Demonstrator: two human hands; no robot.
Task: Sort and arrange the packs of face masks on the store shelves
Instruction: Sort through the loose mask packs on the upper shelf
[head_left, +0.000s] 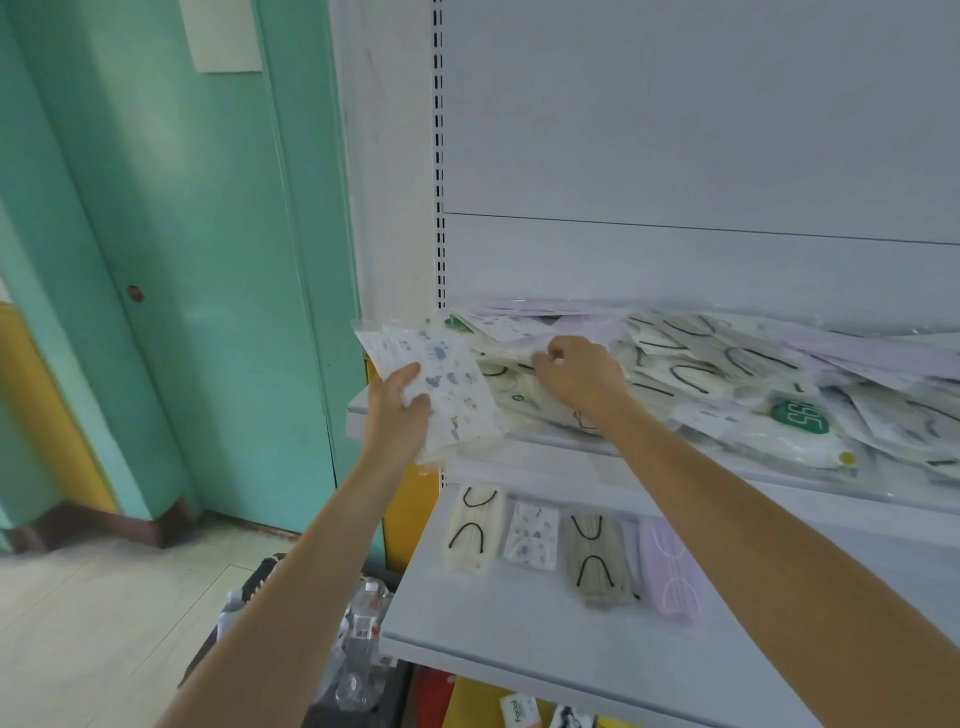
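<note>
White metal shelving stood beside a teal door (208, 260). On the upper shelf (675, 470) lay a loose heap of mask packs (727, 374). The left hand (397, 410) gripped a bundle of printed packs (447, 384) at that shelf's left end, thumb across the front. The right hand (576, 374) was in the heap, fingers curled; whether it pinched a pack could not be told. On the lower shelf (519, 649) four packs lay in a row: cream pack (470, 527), patterned pack (532, 535), grey pack (597, 558), lilac pack (670, 569).

4 packs (597, 561) on lower shelf (519, 634), heap (727, 374) above.
</note>
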